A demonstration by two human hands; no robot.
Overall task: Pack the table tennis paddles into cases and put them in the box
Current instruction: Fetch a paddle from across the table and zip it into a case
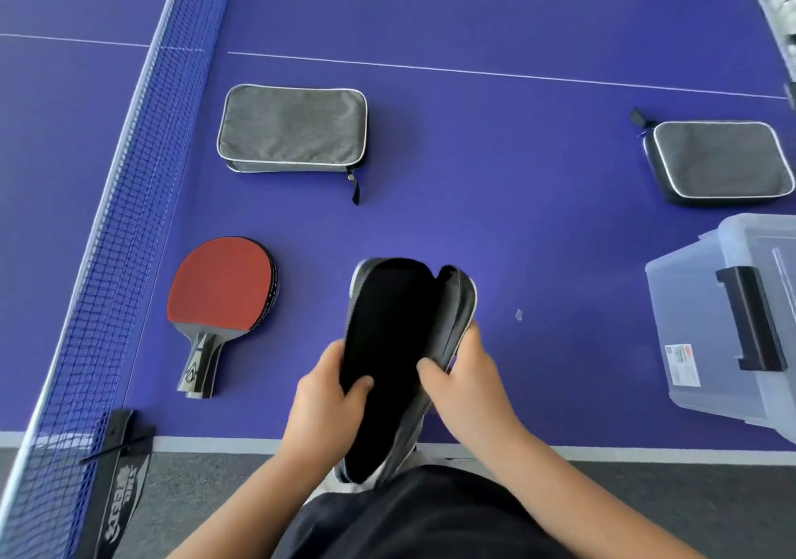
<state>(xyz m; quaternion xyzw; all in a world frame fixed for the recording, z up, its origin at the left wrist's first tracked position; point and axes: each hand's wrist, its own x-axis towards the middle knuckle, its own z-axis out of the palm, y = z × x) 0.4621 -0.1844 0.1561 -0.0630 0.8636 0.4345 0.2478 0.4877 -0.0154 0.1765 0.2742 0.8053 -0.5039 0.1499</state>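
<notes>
Both hands clamped on the open case point(396, 343), left hand point(327, 395) and right hand point(465, 382) spreading its two halves.

Black inside, nothing visible in it; long axis points away over the table edge. Red paddle point(222, 287) lies left, handle toward the person. Clear box point(689, 321) sits right; contents unclear.

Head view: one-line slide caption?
Both hands, left hand and right hand, hold an open case beside the red paddle on the table.

white logo print on net post bracket point(122, 498), box point(706, 300) label point(682, 364) illegible
</notes>
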